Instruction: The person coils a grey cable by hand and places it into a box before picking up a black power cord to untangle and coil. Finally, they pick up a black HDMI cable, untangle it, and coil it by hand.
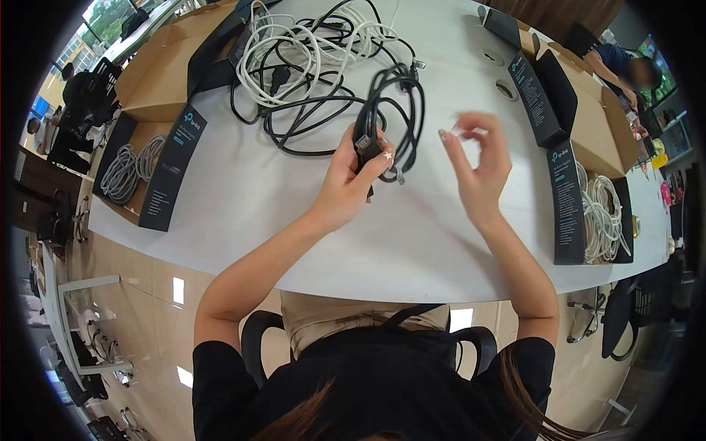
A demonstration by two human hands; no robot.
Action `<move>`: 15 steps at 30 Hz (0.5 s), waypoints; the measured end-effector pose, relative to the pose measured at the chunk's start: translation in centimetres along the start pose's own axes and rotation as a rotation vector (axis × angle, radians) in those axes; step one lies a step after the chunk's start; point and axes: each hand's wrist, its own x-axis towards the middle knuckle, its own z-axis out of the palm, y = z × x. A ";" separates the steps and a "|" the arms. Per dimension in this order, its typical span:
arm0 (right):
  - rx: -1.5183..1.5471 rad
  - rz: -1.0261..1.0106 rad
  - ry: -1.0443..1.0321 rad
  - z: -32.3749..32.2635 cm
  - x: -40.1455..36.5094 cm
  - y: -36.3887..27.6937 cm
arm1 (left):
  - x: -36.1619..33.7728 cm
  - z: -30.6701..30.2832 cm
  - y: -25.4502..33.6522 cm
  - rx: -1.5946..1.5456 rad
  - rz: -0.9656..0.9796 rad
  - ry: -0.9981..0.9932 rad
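My left hand (344, 184) is closed around a coiled black cable (419, 117), gripping it near its dark connector end. Loops of that coil stick out above and to the right of the fingers. To the right, my right hand (485, 165) is raised over the table with thumb and fingers apart, slightly blurred, and I see nothing held in it. Beyond the left hand lies a tangled pile of white cables (283, 66) and black cables (301, 121), with a black plug (280, 76) among them.
An open black box (173, 169) holding grey cables (125, 176) stands at left. Another open box (566, 209) with white cables (603, 217) is at right. More open boxes stand behind both. Cable holes (506, 90) pierce the white table (441, 242). Another person (618, 66) is at far right.
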 end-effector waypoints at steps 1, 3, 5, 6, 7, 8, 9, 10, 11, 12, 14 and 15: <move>-0.112 -0.031 0.128 -0.2 0.4 0.0 | 0.0 -0.3 -0.1 -0.009 -0.010 -0.057; -0.173 -0.045 0.056 0.0 0.9 -0.4 | 0.0 0.0 -0.2 -0.034 -0.020 -0.183; -0.302 -0.113 -0.051 0.0 0.9 0.4 | -0.4 0.5 -0.4 -0.083 0.003 -0.308; -0.147 0.042 -0.127 0.0 0.7 0.3 | -0.5 0.8 -0.5 -0.106 0.012 -0.374; -0.074 0.155 -0.139 -0.1 0.9 -0.3 | -0.6 1.1 -0.3 -0.102 0.023 -0.382; -0.001 0.265 -0.151 -0.3 1.2 -0.9 | -0.4 1.2 -0.1 -0.094 0.001 -0.354; 0.109 0.407 -0.194 -0.5 1.2 -0.8 | -0.3 1.1 0.1 -0.087 -0.020 -0.323; 0.220 0.549 -0.236 -0.7 1.3 -0.4 | -0.2 0.9 0.2 -0.081 -0.042 -0.290; 0.334 0.689 -0.277 -1.0 1.4 -0.2 | 0.1 0.6 0.3 0.003 -0.047 -0.234; 0.396 0.759 -0.298 -1.2 1.4 0.0 | 0.3 0.3 0.2 -0.020 -0.079 -0.186; 0.526 0.901 -0.343 -1.6 1.5 0.2 | 0.6 -0.1 0.1 -0.065 -0.145 -0.087; 0.613 0.911 -0.412 -2.0 1.6 -0.6 | 0.6 0.0 0.3 -0.053 -0.154 -0.067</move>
